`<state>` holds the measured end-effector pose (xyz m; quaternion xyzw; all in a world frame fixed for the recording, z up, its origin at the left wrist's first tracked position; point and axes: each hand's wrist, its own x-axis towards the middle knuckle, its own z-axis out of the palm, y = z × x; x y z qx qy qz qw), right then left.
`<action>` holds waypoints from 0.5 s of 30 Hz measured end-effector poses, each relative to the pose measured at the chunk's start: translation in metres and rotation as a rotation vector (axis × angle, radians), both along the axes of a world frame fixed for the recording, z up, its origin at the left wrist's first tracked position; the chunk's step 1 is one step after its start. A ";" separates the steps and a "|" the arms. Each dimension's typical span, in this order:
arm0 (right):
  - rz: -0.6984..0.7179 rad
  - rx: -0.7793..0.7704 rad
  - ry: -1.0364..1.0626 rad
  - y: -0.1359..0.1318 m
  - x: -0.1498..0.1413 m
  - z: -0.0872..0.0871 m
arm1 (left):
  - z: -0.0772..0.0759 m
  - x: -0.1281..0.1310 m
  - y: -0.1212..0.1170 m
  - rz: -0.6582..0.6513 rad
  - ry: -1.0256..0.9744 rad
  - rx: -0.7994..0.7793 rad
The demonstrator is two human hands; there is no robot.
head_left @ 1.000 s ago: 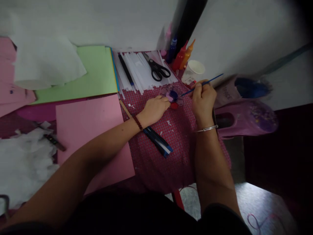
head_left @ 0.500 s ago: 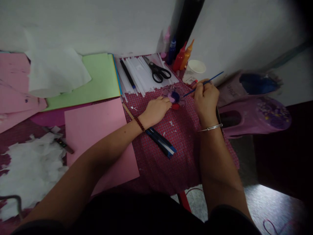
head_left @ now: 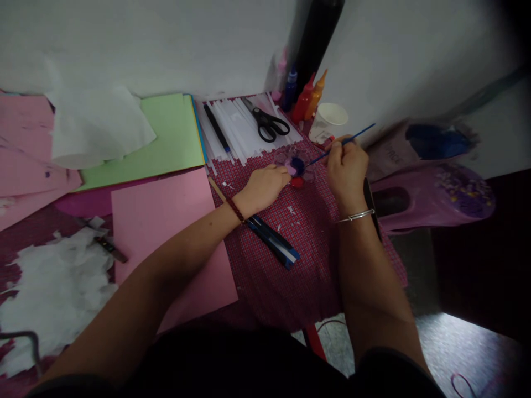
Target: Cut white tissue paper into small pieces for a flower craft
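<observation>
A small clear paint palette with dark blue, light purple and red paint in its wells lies on the checked cloth. My left hand grips its left edge, fingers closed together and the fingertips by the light purple paint. Between the closed fingers of my right hand is a thin blue paintbrush, tilted, with its tip at the right side of the dark blue paint. Behind the palette, a white paper cup stands next to red and orange paint bottles.
Black-handled scissors and a dark marker lie on white paper strips. A blue stapler rests below my left wrist. Pink paper lies under my left forearm, with crumpled white tissue further left. A purple container is at the right.
The brush tip has shifted slightly left, nearer the dark blue paint, along with my right hand. My left hand stays at the palette.
</observation>
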<state>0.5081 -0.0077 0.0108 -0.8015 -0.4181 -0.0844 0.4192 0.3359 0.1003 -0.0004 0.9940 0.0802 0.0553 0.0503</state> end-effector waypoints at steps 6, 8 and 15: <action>-0.009 -0.017 -0.057 0.002 -0.004 -0.002 | 0.004 -0.001 -0.002 0.012 0.019 -0.017; 0.010 -0.028 -0.061 0.003 -0.007 -0.004 | 0.004 -0.001 -0.002 0.015 0.015 -0.021; 0.009 -0.041 -0.057 0.004 -0.009 -0.003 | 0.001 -0.001 -0.002 0.011 0.004 -0.016</action>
